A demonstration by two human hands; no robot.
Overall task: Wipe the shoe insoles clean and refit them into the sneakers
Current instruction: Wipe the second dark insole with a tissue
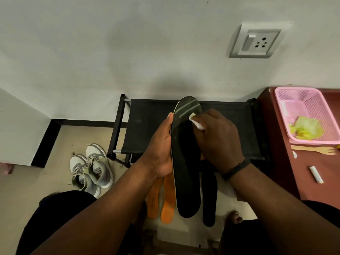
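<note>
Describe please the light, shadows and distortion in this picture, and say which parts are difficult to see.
Head view: dim, soft light; a broad shadow lies on the wall above the black rack. Wide-angle bending tilts the wall socket and the pink basket. The black insole in the left hand shows little detail; the white wipe in the right hand stands out.

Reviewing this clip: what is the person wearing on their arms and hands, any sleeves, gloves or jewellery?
Both forearms are bare up to the frame edge, so no sleeves show. No gloves or rings are visible on the left hand or the right hand. The right wrist carries a thin dark band.
</note>
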